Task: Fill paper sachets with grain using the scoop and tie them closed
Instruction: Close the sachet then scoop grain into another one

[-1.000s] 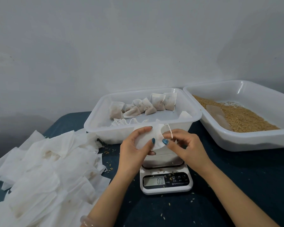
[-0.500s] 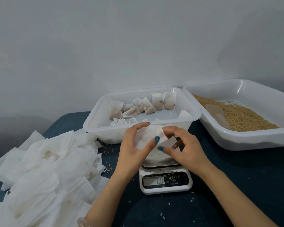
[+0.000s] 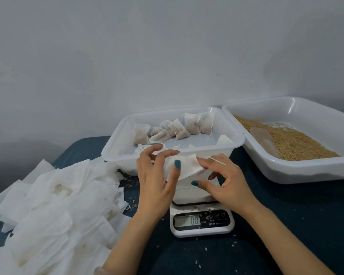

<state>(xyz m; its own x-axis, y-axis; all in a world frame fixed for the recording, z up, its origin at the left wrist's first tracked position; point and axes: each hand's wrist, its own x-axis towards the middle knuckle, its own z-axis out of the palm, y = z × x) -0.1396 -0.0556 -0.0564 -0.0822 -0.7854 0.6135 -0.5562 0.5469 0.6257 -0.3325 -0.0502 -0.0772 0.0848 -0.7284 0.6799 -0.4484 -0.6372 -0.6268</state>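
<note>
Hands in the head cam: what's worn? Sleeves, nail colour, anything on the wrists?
Both forearms are bare, with no sleeves in view. The left hand and right hand have teal-blue polished nails, clearest on the thumbs. A pale, translucent bracelet sits on the left wrist at the bottom edge. No rings or gloves are visible.

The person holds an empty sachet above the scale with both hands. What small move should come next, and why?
Probably spread the sachet's mouth open with both hands. It looks flat and unfilled, pinched between the left hand and the right hand above the scale, which reads 0.0. The grain lies untouched in the right tray, so filling cannot start until the mouth is open.
</note>
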